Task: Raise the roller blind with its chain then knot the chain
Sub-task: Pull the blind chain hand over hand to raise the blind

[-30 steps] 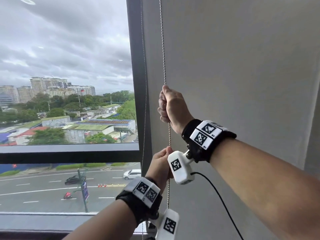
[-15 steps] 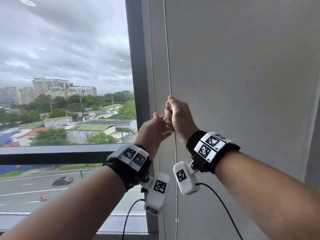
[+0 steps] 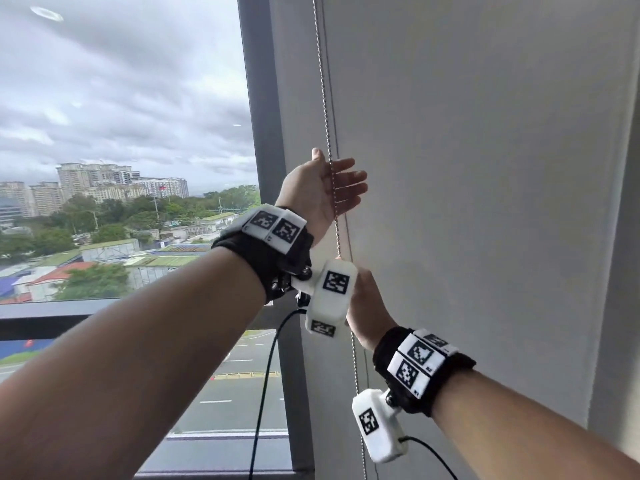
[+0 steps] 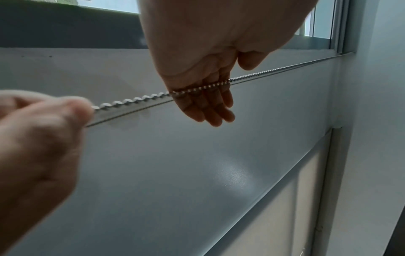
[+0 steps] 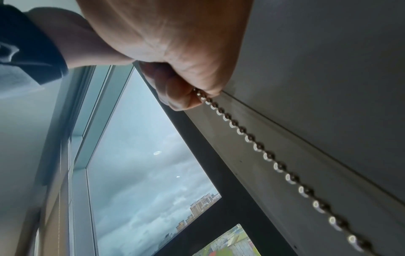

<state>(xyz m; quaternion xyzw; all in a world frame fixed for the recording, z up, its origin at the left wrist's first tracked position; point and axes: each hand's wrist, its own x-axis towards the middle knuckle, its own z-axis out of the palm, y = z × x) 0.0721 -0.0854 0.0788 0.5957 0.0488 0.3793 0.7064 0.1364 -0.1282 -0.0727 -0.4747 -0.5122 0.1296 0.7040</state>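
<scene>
The grey roller blind (image 3: pixel 485 202) hangs down over the right pane. Its metal bead chain (image 3: pixel 323 98) runs down the blind's left edge. My left hand (image 3: pixel 337 168) is raised, open, with straight fingers, and the chain lies across its palm. In the left wrist view the chain (image 4: pixel 136 99) crosses the left hand's (image 4: pixel 228 90) fingers. Lower down, my right hand (image 3: pixel 365 299) is partly hidden behind the left wrist camera. It pinches the chain (image 5: pixel 258 147) in curled fingers, as the right wrist view shows at the right hand (image 5: pixel 192 97). The right hand (image 4: pixel 83 110) holds the chain taut.
A dark vertical window post (image 3: pixel 263 133) stands just left of the chain. The left pane shows sky, buildings and a road, crossed by a dark horizontal bar (image 3: pixel 52 313). A black cable (image 3: pixel 263 393) hangs from the left wrist camera. The sill (image 3: pixel 221 455) is below.
My left hand has risen from below the right hand to above it and has opened against the chain. My right hand has come down, still gripping the chain.
</scene>
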